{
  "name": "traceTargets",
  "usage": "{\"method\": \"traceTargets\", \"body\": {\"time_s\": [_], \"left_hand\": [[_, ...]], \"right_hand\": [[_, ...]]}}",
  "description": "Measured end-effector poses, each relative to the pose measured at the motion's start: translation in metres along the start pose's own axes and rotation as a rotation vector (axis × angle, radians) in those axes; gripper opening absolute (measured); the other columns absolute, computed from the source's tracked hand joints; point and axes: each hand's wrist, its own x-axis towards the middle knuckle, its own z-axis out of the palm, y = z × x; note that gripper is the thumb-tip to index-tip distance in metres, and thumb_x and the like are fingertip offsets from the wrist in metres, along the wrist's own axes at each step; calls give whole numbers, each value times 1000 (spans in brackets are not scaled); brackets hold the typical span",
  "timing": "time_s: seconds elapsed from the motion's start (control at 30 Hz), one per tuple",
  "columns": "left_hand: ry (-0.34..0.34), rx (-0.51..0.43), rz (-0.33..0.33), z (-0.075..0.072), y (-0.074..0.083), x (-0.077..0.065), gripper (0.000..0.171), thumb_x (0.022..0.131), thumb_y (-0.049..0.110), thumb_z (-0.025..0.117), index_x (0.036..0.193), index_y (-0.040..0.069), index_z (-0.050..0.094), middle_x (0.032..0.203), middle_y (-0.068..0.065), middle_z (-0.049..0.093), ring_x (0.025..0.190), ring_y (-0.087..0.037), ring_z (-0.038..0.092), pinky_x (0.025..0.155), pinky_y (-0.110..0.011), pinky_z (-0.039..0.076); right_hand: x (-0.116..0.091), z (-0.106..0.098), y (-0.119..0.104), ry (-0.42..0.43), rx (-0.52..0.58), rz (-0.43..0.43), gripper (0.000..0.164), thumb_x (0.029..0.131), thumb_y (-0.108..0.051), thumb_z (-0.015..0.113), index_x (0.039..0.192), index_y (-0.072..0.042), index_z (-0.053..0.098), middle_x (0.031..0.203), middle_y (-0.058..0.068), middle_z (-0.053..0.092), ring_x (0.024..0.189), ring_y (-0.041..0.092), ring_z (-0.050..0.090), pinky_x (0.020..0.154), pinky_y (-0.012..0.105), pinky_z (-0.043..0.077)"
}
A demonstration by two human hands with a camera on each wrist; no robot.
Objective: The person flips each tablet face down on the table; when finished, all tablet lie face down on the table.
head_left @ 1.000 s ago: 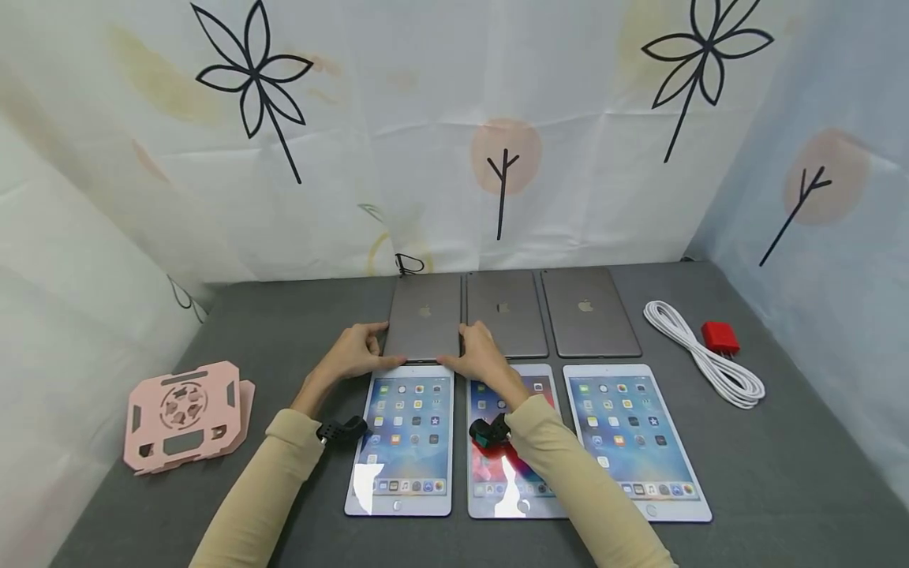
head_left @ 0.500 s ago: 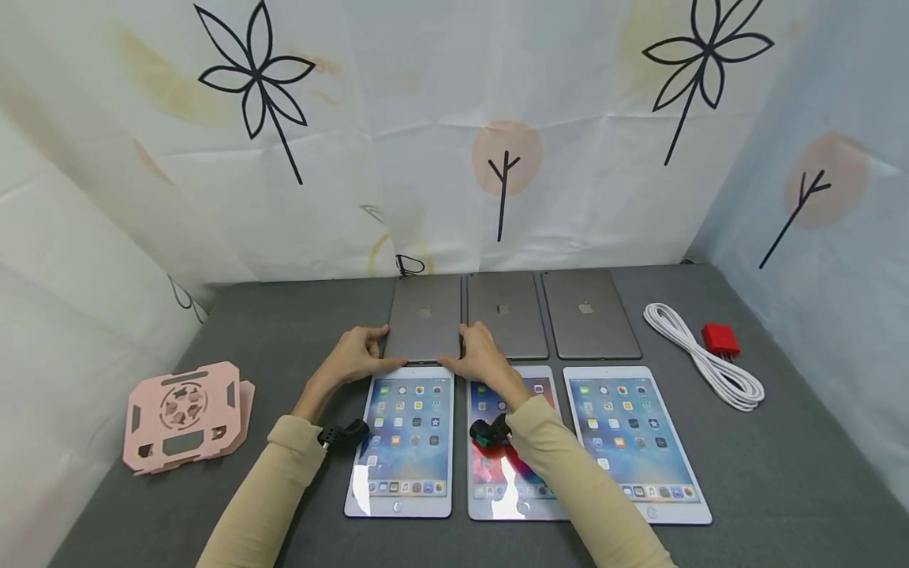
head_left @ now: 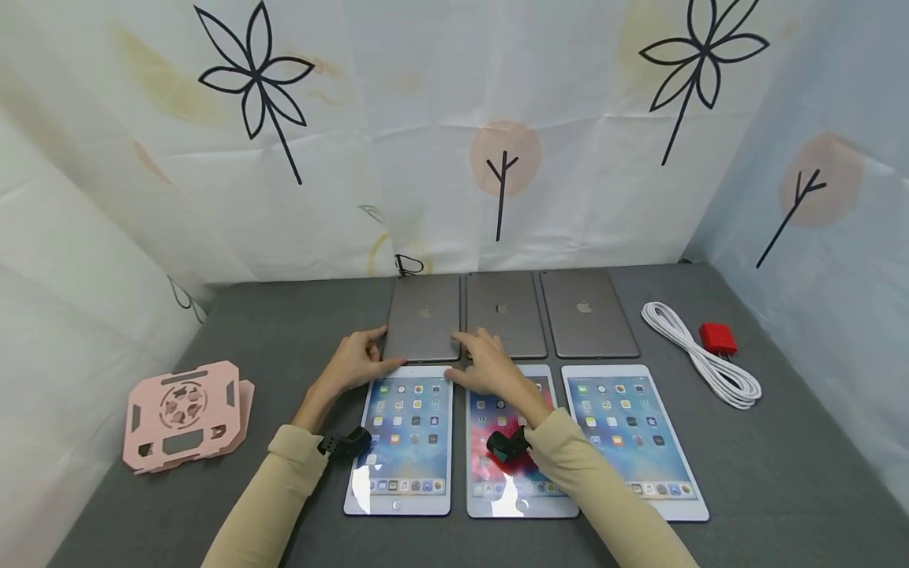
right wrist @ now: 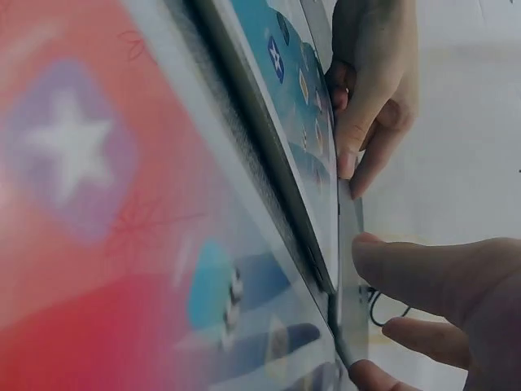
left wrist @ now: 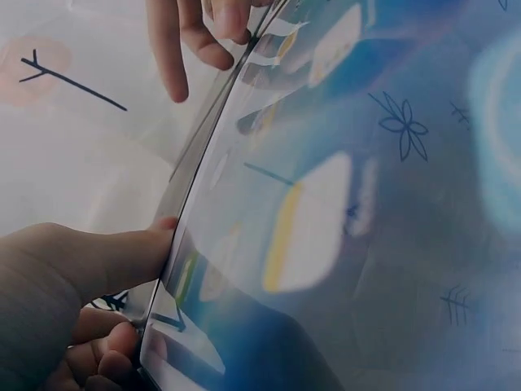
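Observation:
A grey tablet lies face down at the left of the back row. My left hand holds its near left corner, thumb at the near edge and index finger along the left side; the other fingers curl under the palm. The right hand hovers by the near right corner with thumb and fingers spread apart. In the right wrist view a gap shows between the right thumb and the fingers below it. Just in front lies a white tablet with its screen lit.
Two more grey tablets lie face down along the back row. Two lit white tablets complete the front row. A coiled white cable and red charger lie right; a pink stand sits left. Fabric walls border the table.
My right hand has let go of the grey tablet's near right corner and moved slightly right and toward me, its fingers spreading. The left hand stays at its corner.

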Motion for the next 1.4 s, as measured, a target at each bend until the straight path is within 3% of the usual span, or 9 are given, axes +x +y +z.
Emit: {"method": "traceTargets", "body": {"time_s": [0.1, 0.27, 0.4, 0.57, 0.67, 0.93, 1.1, 1.27, 1.4], "left_hand": [[11, -3, 2, 0, 1, -3, 79, 89, 30, 79, 148, -11, 45, 53, 7, 39, 48, -8, 31, 50, -24, 30], [40, -12, 13, 4, 5, -8, 72, 92, 26, 77, 146, -12, 47, 52, 7, 35, 46, -8, 28, 47, -22, 25], [55, 2, 20, 7, 13, -11, 65, 94, 22, 74, 144, -11, 50, 51, 7, 36, 44, -9, 29, 45, -21, 24], [63, 15, 59, 11, 34, -12, 61, 92, 19, 76, 142, -9, 54, 54, 5, 41, 46, -9, 33, 50, -23, 31], [51, 11, 119, 16, 51, -11, 62, 91, 18, 78, 141, -9, 54, 60, 2, 48, 50, -8, 38, 55, -24, 36], [-43, 22, 259, 44, 99, -5, 70, 89, 24, 80, 144, -7, 51, 72, -4, 60, 51, -4, 38, 52, -19, 32], [-148, -14, 319, 70, 135, 4, 73, 90, 25, 79, 149, -6, 46, 78, -7, 63, 47, -1, 40, 48, -16, 33], [-257, -23, 309, 94, 167, 12, 77, 90, 31, 78, 151, -1, 45, 78, -1, 63, 48, -2, 38, 50, -16, 33], [-339, 4, 271, 109, 182, 19, 84, 89, 36, 80, 155, 2, 40, 74, 5, 60, 54, -2, 43, 60, -16, 39]], "right_hand": [[-13, -8, 2, 5, -17, 1, 66, 92, -27, 76, 150, -8, 51, 129, 21, 57, 113, 33, 49, 96, 53, 45], [-37, -25, 17, 29, -63, 2, 66, 91, -27, 77, 149, -9, 52, 123, 20, 57, 105, 28, 44, 80, 42, 46], [-61, -40, 35, 79, -118, -9, 65, 88, -25, 79, 146, -5, 55, 120, 21, 59, 103, 29, 46, 80, 44, 49], [-88, -58, 56, 131, -159, 22, 67, 87, -28, 81, 143, -3, 57, 115, 21, 59, 100, 30, 46, 82, 51, 50], [-103, -68, 72, 154, -156, 34, 67, 87, -27, 81, 143, 0, 56, 113, 22, 59, 100, 32, 47, 84, 55, 45], [-129, -95, 107, 159, -189, 115, 71, 87, -28, 80, 144, 4, 52, 118, 30, 57, 104, 43, 48, 79, 59, 47], [-144, -108, 126, 149, -208, 140, 72, 87, -29, 79, 143, 5, 51, 117, 33, 57, 104, 46, 49, 78, 59, 45], [-153, -111, 141, 137, -228, 182, 75, 86, -31, 80, 142, 8, 50, 118, 36, 55, 101, 44, 51, 78, 58, 46], [-154, -112, 147, 128, -245, 226, 84, 85, -35, 81, 143, 15, 45, 121, 40, 51, 101, 45, 51, 78, 58, 48]]}}
